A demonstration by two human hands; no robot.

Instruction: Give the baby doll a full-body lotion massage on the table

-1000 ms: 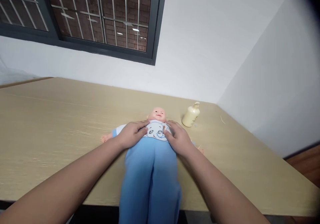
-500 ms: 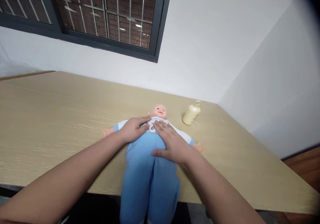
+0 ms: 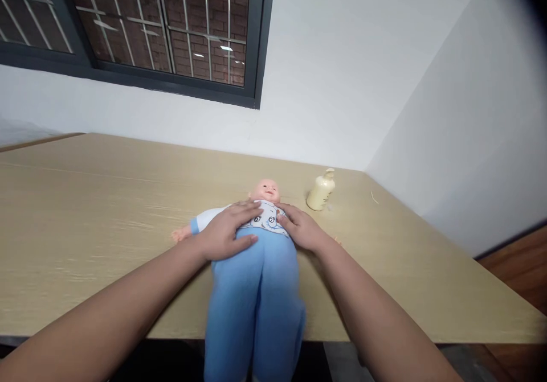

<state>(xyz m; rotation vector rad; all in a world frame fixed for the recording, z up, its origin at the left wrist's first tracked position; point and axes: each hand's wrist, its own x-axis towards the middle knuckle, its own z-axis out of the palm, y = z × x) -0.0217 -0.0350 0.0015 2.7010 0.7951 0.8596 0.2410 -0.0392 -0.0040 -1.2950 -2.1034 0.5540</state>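
A baby doll (image 3: 256, 291) lies on its back, its head toward the wall and its legs reaching past the table's near edge. It wears a white top with a printed cartoon face and light blue trousers. My left hand (image 3: 228, 231) rests open on the left side of its chest and belly, thumb stretched over the trouser waist. On the other side of the chest, my right hand (image 3: 301, 225) lies with its fingers extended, touching the top near the shoulder. The doll's arm on that side is mostly hidden behind my hand and forearm.
A cream pump bottle (image 3: 320, 193) stands on the wooden table (image 3: 106, 211), right of the doll's head. A thin pale strand (image 3: 374, 197) lies farther right. Behind the table are a white wall (image 3: 325, 86) and a barred window (image 3: 171, 29).
My right hand has slid from the doll's middle up and out to its right side. My left hand has shifted slightly, its thumb now lower on the waist. The camera view has moved a little.
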